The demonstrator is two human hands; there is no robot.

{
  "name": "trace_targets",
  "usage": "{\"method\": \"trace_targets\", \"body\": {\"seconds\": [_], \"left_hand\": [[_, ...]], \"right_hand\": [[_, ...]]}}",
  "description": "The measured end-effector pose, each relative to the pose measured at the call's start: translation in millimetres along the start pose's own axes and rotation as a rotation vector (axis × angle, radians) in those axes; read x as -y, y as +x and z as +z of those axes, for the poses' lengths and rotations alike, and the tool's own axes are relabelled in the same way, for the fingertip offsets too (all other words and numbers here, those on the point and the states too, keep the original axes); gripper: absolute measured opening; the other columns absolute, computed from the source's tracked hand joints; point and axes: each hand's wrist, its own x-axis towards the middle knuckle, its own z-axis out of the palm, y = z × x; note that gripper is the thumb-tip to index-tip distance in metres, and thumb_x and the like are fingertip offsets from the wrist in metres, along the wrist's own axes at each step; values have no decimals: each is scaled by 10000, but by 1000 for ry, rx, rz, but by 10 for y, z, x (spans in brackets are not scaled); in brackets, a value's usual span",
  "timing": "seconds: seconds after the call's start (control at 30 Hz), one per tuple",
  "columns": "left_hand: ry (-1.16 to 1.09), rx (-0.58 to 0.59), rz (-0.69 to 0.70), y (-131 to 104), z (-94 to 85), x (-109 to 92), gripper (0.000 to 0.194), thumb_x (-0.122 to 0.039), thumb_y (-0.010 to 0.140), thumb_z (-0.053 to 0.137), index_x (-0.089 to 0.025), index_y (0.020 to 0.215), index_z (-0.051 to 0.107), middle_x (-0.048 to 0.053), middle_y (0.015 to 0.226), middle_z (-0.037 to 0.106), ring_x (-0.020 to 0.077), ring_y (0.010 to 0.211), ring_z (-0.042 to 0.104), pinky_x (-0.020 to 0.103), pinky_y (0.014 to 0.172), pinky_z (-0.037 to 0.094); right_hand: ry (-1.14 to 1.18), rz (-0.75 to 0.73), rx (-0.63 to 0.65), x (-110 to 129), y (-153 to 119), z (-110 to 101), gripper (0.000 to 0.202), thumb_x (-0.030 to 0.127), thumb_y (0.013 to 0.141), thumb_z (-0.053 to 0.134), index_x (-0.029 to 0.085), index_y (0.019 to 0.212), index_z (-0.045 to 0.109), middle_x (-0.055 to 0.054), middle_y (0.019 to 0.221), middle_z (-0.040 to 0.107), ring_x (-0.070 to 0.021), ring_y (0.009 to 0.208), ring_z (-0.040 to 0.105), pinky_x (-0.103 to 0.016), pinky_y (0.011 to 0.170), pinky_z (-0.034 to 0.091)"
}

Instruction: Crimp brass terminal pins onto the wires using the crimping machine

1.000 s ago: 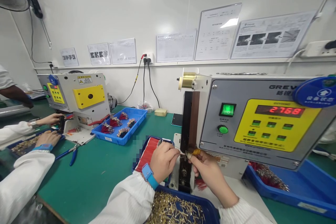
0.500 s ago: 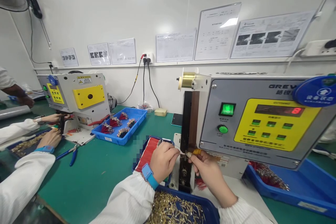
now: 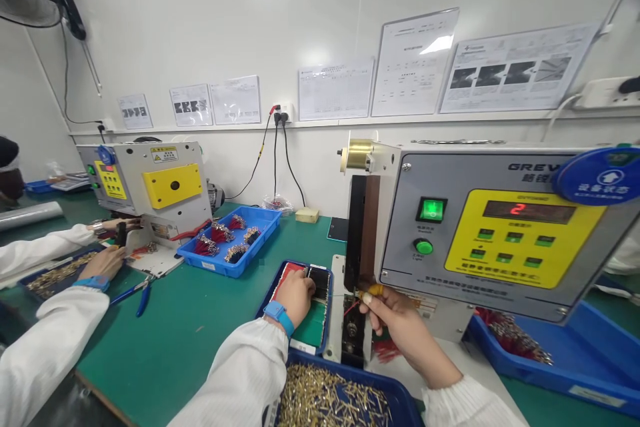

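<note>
My left hand (image 3: 294,299), with a blue wrist strap, is over a small blue tray (image 3: 299,347) of red, black and green pieces. Its fingers curl down by the black pieces (image 3: 320,281), and the fingertips are hidden. My right hand (image 3: 393,313) pinches at the machine's narrow black working head (image 3: 353,347). A thin red wire (image 3: 353,307) runs from its fingertips, and a yellow cover (image 3: 375,289) shows at the index finger. In front of the machine (image 3: 415,267) stands a blue tray (image 3: 405,400) of loose brass-coloured terminals (image 3: 325,400).
A co-worker's hands (image 3: 103,263) are at a similar machine (image 3: 175,180) on the left. Blue-handled pliers (image 3: 143,297) lie nearby. Blue trays with bundled wires stand at mid-table (image 3: 210,265) and at right (image 3: 575,380). Red wires (image 3: 385,350) lie under the machine.
My left hand has moved left and down from the machine head to the small tray. My right hand stays at the head, and a red wire now shows there. The display went from 8 to 2.
</note>
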Motion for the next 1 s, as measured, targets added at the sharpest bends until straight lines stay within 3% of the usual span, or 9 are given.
{"method": "trace_targets", "body": {"seconds": [0.5,0.77,1.0], "left_hand": [[11,49,-4,53,-5,-10,196,-99,781,559,-185,735,729,80,850,637,227,876,536,325,750,410],[20,0,6,58,53,-28,216,-24,769,507,-160,686,653,90,812,615,226,824,530,333,712,397],[-6,-73,30,0,-60,-130,215,-21,842,457,-162,746,587,68,806,592,213,821,515,315,713,382]], "right_hand": [[-18,-7,-27,13,-1,27,330,509,734,619,200,622,591,55,418,492,-102,390,417,-250,458,366],[-23,-11,-35,66,-33,47,369,566,730,619,212,633,578,43,455,517,-111,398,419,-261,458,379],[-18,0,19,-15,6,-24,373,558,735,620,198,639,596,31,461,536,-110,404,446,-252,452,381]]}}
